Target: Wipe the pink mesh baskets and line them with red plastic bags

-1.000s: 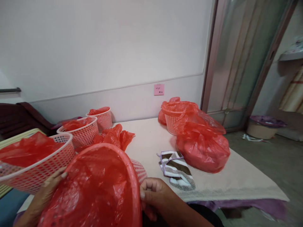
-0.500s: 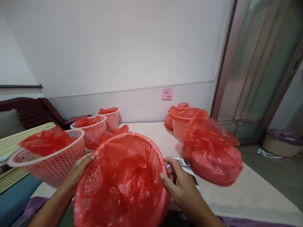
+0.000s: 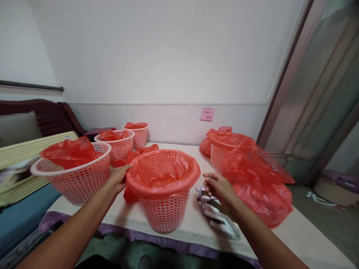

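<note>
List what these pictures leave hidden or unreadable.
Head view:
1. Writing on the pink note: too small.
2. Contents of the bulging red bag: plastic hides them.
3. Part of the striped cloth: under the right hand.
4. Grip of the left hand at the lined basket rim: fingertips hidden.

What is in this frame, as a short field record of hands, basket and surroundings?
Left hand: on the rim of the lined basket, grip unclear
Right hand: free, fingers curled, beside that basket, above the striped cloth
Lined basket: upright near the table front edge, red bag folded over rim
Left side: large basket holding a red bag
Right side: bagged basket, red bag heap
</note>
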A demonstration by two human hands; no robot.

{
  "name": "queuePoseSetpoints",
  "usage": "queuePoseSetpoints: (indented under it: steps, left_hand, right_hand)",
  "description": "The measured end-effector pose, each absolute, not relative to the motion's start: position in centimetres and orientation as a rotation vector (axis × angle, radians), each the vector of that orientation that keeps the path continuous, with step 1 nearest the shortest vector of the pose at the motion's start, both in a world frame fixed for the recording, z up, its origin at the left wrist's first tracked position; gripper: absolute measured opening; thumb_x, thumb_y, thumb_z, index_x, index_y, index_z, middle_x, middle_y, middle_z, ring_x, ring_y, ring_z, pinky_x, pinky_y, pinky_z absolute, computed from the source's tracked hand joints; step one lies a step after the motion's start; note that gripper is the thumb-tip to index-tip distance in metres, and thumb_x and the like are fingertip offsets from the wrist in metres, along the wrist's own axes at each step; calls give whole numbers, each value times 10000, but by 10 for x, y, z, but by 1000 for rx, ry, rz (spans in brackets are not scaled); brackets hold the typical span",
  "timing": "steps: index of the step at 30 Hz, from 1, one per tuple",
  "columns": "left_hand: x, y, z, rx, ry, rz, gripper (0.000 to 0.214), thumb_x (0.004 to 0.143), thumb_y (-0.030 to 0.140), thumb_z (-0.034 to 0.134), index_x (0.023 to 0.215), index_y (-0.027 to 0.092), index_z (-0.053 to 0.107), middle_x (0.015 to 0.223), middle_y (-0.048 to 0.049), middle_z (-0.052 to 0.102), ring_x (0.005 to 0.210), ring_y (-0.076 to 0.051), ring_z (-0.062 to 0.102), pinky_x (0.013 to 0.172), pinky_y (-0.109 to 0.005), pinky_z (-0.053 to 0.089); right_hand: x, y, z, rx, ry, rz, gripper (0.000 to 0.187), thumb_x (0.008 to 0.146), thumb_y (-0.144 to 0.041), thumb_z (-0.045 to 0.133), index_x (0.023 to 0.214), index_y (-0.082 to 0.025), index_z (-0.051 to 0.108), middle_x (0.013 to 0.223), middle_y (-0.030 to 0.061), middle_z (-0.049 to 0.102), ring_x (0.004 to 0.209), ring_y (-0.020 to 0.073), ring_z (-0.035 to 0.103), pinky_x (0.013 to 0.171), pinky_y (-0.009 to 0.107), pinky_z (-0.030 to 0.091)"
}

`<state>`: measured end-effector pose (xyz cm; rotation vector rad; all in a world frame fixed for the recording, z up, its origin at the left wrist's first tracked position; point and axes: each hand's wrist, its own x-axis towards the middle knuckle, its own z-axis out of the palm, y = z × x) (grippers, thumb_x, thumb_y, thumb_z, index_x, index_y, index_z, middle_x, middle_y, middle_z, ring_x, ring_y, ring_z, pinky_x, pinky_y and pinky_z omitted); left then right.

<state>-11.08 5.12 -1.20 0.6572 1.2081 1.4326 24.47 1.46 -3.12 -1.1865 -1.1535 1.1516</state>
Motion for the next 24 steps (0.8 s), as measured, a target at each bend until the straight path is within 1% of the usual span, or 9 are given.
queuePoseSetpoints:
  steps: [3,5,9,11,13,14,16,19,24]
  left_hand:
    - [-106,55,-18,637,1186,1511,88,894,199,586,880,117,614,765,16,637,607,-85,603,561,-231,530]
    - [-101,54,-22,642,1169,1539,83,891,196,591,882,117,616,758,18,634,600,-84,599,555,-229,525]
    - [-90,50,-26,670,1133,1531,73,878,165,600,831,113,620,718,25,635,579,-83,597,551,-230,522]
    - [-84,47,-26,686,1110,1538,78,872,141,594,804,113,619,691,30,633,562,-81,592,548,-227,516]
    - [-80,43,-26,702,1078,1549,82,856,118,588,783,114,624,661,30,635,544,-85,592,549,-230,513]
    - [-79,39,-26,710,1062,1554,74,836,114,596,769,113,629,641,28,636,533,-89,592,547,-231,510]
    - [-78,30,-27,720,1037,1567,61,779,138,640,724,112,632,606,19,639,509,-96,586,534,-222,498]
    - [-80,10,-30,720,1014,1586,139,700,222,724,700,117,634,618,5,659,527,-101,593,544,-205,495]
    - [-84,-22,-36,724,939,1573,212,672,277,771,787,144,651,725,-5,688,626,-122,625,603,-216,518]
  right_hand:
    - [251,8,-27,-1245,-1139,918,268,721,-281,576,964,-176,537,626,-45,543,498,104,510,453,218,366]
    - [251,-5,-19,-1251,-1261,727,251,772,-321,577,983,-183,573,680,-25,572,567,121,545,515,241,416]
    - [238,-40,5,-1159,-1779,220,206,903,-294,481,1041,-200,601,907,48,625,797,166,605,734,309,483]
    - [229,-55,13,-1084,-2011,105,226,923,-252,462,1117,-212,573,1054,75,615,935,181,603,831,327,482]
    - [221,-66,17,-1082,-2196,83,297,917,-236,487,1211,-224,524,1195,93,582,1036,197,593,885,349,485]
    - [219,-69,17,-1117,-2270,88,338,907,-231,506,1245,-229,504,1232,96,571,1062,208,591,894,361,490]
    - [215,-74,13,-1206,-2369,107,382,892,-215,525,1272,-235,489,1213,91,590,1036,216,615,876,371,512]
    - [213,-78,0,-1245,-2438,86,344,889,-175,500,1228,-232,521,1112,77,635,953,207,655,815,345,543]
    - [214,-86,-31,-1045,-2469,-224,343,870,-101,437,1188,-182,534,1052,105,664,849,199,689,698,286,568]
